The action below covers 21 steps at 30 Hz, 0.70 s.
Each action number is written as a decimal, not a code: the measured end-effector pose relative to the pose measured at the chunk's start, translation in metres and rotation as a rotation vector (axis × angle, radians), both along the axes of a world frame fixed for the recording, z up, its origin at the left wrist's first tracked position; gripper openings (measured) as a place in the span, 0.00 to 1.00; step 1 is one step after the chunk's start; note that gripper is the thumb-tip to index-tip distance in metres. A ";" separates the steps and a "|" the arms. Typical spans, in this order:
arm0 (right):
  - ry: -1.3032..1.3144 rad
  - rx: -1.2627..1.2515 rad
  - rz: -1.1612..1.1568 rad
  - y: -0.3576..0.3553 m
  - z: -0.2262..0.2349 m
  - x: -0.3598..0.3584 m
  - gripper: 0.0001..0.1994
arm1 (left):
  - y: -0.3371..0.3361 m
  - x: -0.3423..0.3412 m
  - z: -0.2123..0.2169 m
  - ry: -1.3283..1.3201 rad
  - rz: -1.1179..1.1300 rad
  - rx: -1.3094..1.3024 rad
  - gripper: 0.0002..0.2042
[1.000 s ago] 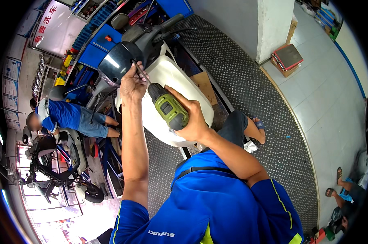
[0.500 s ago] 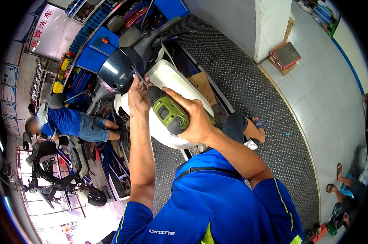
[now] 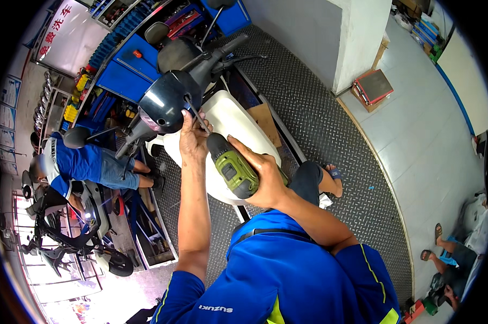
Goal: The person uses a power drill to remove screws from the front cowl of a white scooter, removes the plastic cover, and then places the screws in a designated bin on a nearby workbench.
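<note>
My right hand [image 3: 266, 181] is wrapped round the grip of a green and black cordless drill [image 3: 234, 170]. From its chuck a long driver bit [image 3: 200, 120] points up and left into a recess in the glossy dark handlebar cover [image 3: 163, 97] of a scooter. My left hand [image 3: 192, 137] is raised just below the cover, thumb and fingers closed about the bit near its tip. The bit's very tip is hidden inside the recess. Below the handlebar lies the scooter's cream body panel [image 3: 222, 116].
A co-worker in blue [image 3: 87, 162] bends over another motorcycle [image 3: 66, 221] at left. Blue tool cabinets [image 3: 122, 75] stand beyond the handlebar. A mirror [image 3: 76, 137] sticks out leftward. Patterned metal flooring [image 3: 330, 119] runs right to a pillar [image 3: 360, 48]. Another person's feet [image 3: 438, 235] show at far right.
The scooter's handlebar, both my hands and the drill sit slightly lower and further right in the picture, as the view has shifted. The bit stays in the cover's recess.
</note>
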State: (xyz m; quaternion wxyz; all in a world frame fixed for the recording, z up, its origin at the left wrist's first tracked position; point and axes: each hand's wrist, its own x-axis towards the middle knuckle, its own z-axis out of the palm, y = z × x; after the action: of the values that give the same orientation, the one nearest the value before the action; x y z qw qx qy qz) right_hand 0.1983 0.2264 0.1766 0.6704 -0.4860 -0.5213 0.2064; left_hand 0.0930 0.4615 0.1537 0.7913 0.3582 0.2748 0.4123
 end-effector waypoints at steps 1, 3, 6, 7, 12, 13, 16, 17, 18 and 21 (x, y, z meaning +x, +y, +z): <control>0.002 -0.010 0.003 -0.002 0.002 0.001 0.46 | -0.001 0.001 0.000 0.008 0.002 0.026 0.27; 0.007 0.029 -0.036 0.001 -0.001 -0.001 0.47 | -0.004 0.002 0.002 0.019 0.038 -0.006 0.26; 0.029 0.045 -0.058 0.001 0.000 -0.004 0.47 | -0.009 0.004 0.001 0.005 0.068 -0.003 0.23; 0.030 0.037 -0.057 0.000 -0.001 -0.004 0.47 | -0.009 0.006 -0.002 -0.013 0.075 0.006 0.23; 0.116 -0.027 -0.001 -0.005 0.016 0.000 0.46 | -0.003 0.001 -0.011 -0.185 0.003 -0.038 0.17; 0.119 -0.033 0.003 -0.006 0.020 0.001 0.46 | -0.002 -0.001 -0.012 -0.236 -0.031 -0.082 0.14; 0.142 -0.082 0.028 -0.009 0.030 0.003 0.46 | -0.001 -0.003 -0.011 -0.255 -0.056 -0.107 0.12; 0.150 -0.106 0.038 -0.010 0.033 0.004 0.46 | -0.001 -0.002 -0.010 -0.249 -0.039 -0.099 0.12; 0.133 -0.095 0.023 -0.010 0.034 0.004 0.46 | -0.002 -0.001 -0.009 -0.244 -0.022 -0.092 0.11; 0.104 -0.074 -0.013 -0.009 0.039 0.004 0.45 | -0.002 0.000 -0.008 -0.235 -0.014 -0.038 0.10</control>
State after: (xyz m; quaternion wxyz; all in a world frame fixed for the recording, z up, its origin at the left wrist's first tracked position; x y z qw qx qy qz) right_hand 0.2020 0.2173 0.2157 0.6793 -0.5027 -0.4747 0.2460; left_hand 0.0928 0.4591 0.1457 0.8276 0.2943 0.1853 0.4405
